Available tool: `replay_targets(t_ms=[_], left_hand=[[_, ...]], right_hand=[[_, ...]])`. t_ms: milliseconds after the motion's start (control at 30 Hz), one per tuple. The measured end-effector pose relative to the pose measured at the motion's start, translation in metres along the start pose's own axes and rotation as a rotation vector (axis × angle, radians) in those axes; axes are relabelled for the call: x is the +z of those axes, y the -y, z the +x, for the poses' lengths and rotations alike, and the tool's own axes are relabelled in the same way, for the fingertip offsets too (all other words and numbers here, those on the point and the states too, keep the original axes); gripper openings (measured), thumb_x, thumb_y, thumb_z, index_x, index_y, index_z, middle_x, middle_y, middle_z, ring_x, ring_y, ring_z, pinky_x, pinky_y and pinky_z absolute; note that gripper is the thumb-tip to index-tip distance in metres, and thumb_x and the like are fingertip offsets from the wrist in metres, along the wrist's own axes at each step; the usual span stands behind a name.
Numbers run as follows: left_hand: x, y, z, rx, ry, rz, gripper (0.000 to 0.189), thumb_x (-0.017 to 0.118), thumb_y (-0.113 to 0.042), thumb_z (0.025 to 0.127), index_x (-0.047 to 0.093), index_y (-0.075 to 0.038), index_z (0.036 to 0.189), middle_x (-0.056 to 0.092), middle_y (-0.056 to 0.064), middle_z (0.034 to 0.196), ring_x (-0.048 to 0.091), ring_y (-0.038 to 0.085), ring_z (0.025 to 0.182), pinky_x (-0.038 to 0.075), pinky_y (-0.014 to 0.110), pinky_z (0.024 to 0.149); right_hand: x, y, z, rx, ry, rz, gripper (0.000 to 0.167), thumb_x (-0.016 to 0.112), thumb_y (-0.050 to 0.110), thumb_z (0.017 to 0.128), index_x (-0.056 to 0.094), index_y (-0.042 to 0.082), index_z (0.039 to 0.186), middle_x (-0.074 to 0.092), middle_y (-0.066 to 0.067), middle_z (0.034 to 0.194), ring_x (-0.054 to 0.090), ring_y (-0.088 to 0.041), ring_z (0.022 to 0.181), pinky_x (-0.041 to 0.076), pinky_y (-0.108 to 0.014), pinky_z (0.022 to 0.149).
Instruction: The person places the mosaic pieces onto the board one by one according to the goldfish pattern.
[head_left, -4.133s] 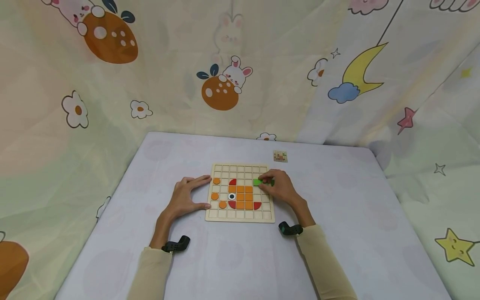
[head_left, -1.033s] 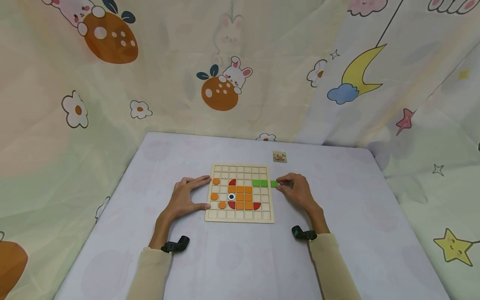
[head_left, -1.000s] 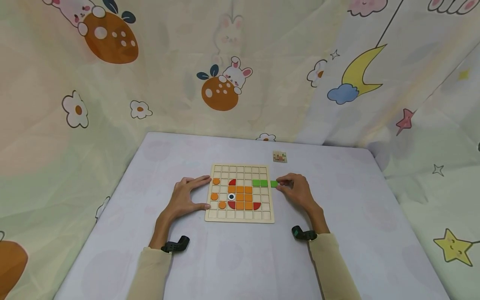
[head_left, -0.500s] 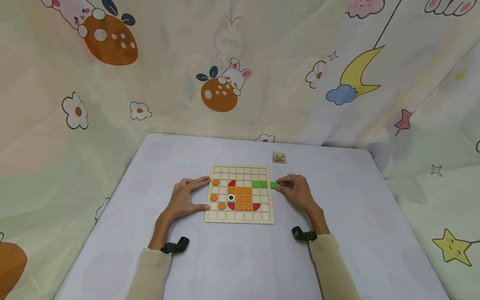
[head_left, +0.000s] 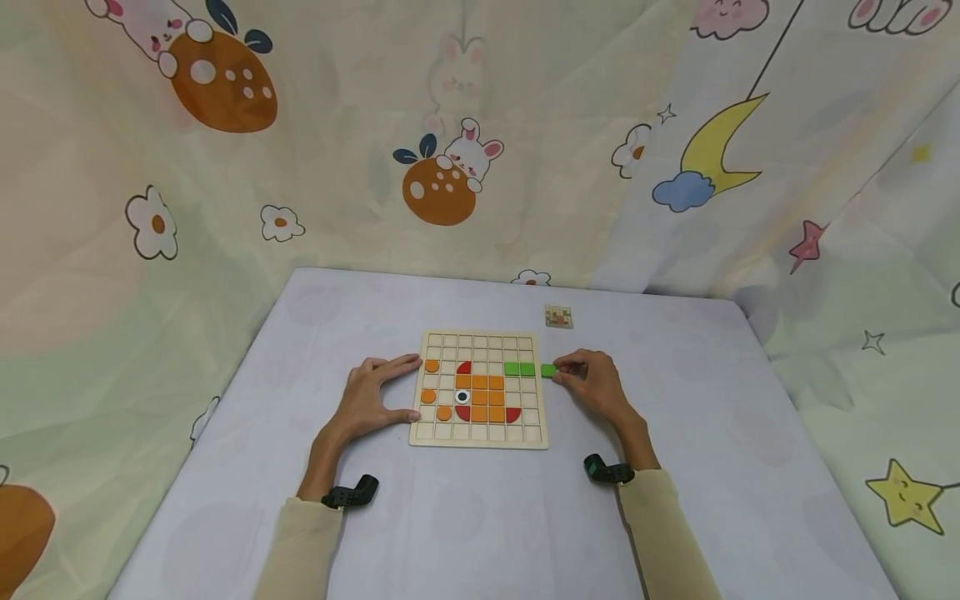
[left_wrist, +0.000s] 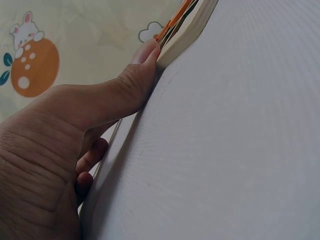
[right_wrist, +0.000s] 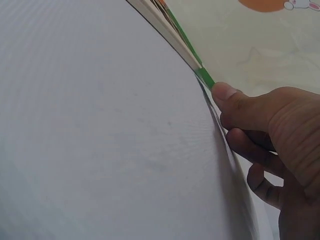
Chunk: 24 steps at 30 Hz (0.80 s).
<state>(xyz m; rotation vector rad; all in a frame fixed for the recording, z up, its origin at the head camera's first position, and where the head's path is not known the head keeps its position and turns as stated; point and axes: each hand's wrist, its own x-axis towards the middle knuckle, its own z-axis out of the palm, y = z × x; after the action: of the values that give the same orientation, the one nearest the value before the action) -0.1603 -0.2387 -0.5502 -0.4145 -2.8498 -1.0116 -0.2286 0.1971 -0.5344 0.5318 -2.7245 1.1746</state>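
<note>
In the head view a wooden grid board (head_left: 480, 434) lies on the table, with orange squares (head_left: 490, 398), red rounded pieces (head_left: 464, 368), orange discs (head_left: 431, 366), an eye disc (head_left: 462, 397) and two green tiles (head_left: 520, 369). My left hand (head_left: 360, 402) touches the board's left edge with extended fingers and thumb; the left wrist view shows the thumb (left_wrist: 127, 92) against its side. Just off the right edge, my right hand (head_left: 596, 385) pinches another green tile (head_left: 548, 371) between thumb and fingertips. In the right wrist view that tile (right_wrist: 205, 77) meets the board's edge (right_wrist: 167, 32).
A small patterned card (head_left: 558, 317) lies behind the board, toward the right. The table (head_left: 465, 517) has a pale cloth, and a printed curtain (head_left: 337, 167) stands behind it. Both wrists wear dark straps (head_left: 351, 492).
Since about four seconds ago, my right hand has moved right, off the board, leaving two green tiles in the grid row. Over the last second both hands have stayed in place.
</note>
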Motion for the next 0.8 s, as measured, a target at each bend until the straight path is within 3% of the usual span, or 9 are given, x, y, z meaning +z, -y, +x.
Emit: replay_targets(t_ms=[800], left_hand=[[-0.0006,-0.0006,-0.0001,0.002,-0.002,0.013,0.098,0.099,-0.054,0.071,0.061,-0.029,0.158,0.058,-0.004,0.166,0.053,0.026,0.125,0.035,0.054,0.107]], right_hand=[[-0.0019,0.009,0.0068,-0.019,-0.01,-0.001,0.022,0.088,0.005,0.09,0.084,0.001,0.111,0.082,-0.012,0.096,0.072,-0.023,0.087,0.052,-0.034,0.082]])
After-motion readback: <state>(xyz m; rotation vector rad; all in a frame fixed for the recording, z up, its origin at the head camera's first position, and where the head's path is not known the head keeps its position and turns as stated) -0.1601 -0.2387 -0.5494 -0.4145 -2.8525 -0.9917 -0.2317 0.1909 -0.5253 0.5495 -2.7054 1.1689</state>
